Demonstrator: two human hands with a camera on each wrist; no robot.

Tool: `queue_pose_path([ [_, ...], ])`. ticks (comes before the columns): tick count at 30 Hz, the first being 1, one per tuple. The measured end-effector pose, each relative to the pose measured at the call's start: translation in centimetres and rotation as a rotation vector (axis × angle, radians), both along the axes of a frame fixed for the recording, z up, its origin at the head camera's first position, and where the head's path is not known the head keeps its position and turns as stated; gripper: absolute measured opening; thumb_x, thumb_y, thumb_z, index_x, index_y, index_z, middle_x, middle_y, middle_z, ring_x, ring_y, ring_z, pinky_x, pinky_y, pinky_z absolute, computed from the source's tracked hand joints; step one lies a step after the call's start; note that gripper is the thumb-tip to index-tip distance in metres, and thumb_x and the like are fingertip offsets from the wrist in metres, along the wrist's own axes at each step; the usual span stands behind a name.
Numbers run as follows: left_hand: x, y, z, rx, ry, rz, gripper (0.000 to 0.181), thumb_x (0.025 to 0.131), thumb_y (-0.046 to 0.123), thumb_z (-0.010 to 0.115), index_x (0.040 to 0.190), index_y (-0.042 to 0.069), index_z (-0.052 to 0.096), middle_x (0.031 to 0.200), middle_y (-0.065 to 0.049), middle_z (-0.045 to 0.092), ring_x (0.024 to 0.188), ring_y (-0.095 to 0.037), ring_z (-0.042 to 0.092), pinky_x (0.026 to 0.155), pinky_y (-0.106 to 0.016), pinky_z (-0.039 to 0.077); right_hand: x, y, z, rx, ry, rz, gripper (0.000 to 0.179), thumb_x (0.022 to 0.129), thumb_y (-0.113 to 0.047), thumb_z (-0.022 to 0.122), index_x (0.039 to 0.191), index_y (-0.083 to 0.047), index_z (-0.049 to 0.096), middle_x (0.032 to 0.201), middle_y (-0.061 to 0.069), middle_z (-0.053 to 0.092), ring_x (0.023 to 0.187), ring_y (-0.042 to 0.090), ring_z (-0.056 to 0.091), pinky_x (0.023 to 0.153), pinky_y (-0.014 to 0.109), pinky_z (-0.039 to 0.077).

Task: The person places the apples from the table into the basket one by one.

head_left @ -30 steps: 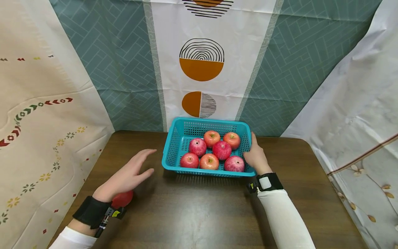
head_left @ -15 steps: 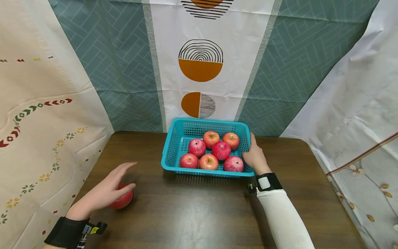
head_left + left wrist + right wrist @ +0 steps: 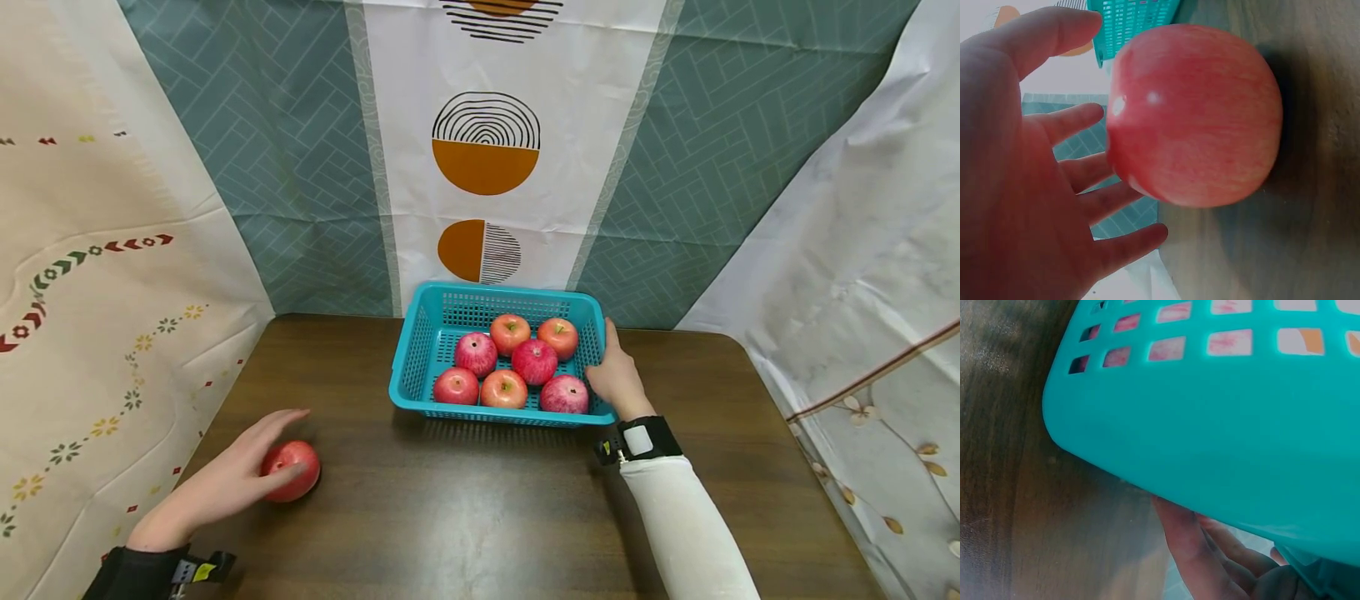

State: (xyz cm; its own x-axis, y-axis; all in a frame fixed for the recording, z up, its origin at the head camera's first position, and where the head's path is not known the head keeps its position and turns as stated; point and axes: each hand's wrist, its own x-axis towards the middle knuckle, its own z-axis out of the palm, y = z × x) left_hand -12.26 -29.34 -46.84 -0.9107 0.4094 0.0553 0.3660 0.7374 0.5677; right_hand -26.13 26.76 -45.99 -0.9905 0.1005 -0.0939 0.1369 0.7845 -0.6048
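A red apple [image 3: 292, 467] sits on the table at the left. My left hand [image 3: 217, 492] is curved loosely beside and over it, with fingers apart and the thumb in front of its near side. The left wrist view shows the apple [image 3: 1200, 119] close to the spread fingers, not enclosed by them; contact is unclear. My right hand [image 3: 618, 379] grips the right end of a turquoise plastic basket [image 3: 495, 414], thumb on the inner side and fingers outside. Several red apples [image 3: 535, 362] lie in the basket. From the right wrist, the basket wall partly hides the fingers [image 3: 1185, 550].
The brown wooden table [image 3: 465, 508] carries the basket near its back edge. Behind it hangs a green and white patterned cloth [image 3: 315, 167]. Cream cloth [image 3: 112, 333] drapes at the left and white cloth [image 3: 847, 275] at the right.
My left hand has moved back and down to the left, from near the basket to the loose apple, which shows more now. The right hand and the basket have stayed put.
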Motion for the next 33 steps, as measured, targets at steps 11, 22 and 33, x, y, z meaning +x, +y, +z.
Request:
queue_pose_path([
  [11, 0.3, -0.4, -0.6, -0.02, 0.035, -0.004, 0.073, 0.089, 0.041, 0.073, 0.147, 0.009, 0.04, 0.146, -0.013, 0.04, 0.13, -0.032, 0.036, 0.094, -0.063, 0.04, 0.1, -0.1, -0.2, -0.001, 0.005, -0.008, 0.091, 0.091, -0.01, 0.054, 0.159, -0.015, -0.005, 0.134, 0.033, 0.05, 0.101, 0.045, 0.06, 0.078, 0.06, 0.053],
  [22, 0.4, -0.2, -1.3, -0.056, 0.097, -0.016, 0.075, 0.084, 0.048, 0.076, 0.146, 0.022, 0.042, 0.142, -0.005, 0.044, 0.124, -0.022, 0.042, 0.088, -0.05, 0.049, 0.1, 0.2, -0.2, 0.001, 0.006, 0.001, 0.092, 0.09, -0.01, 0.054, 0.159, -0.015, -0.006, 0.132, 0.035, 0.052, 0.099, 0.045, 0.06, 0.076, 0.059, 0.053],
  [33, 0.4, 0.3, -2.1, -0.067, 0.067, -0.056, 0.078, 0.08, 0.046, 0.081, 0.143, 0.014, 0.048, 0.14, -0.005, 0.047, 0.118, -0.022, 0.048, 0.082, -0.048, 0.053, -0.1, 0.1, -0.2, -0.008, 0.012, 0.006, 0.091, 0.091, -0.01, 0.054, 0.159, -0.016, -0.007, 0.131, 0.035, 0.052, 0.098, 0.045, 0.061, 0.077, 0.06, 0.053],
])
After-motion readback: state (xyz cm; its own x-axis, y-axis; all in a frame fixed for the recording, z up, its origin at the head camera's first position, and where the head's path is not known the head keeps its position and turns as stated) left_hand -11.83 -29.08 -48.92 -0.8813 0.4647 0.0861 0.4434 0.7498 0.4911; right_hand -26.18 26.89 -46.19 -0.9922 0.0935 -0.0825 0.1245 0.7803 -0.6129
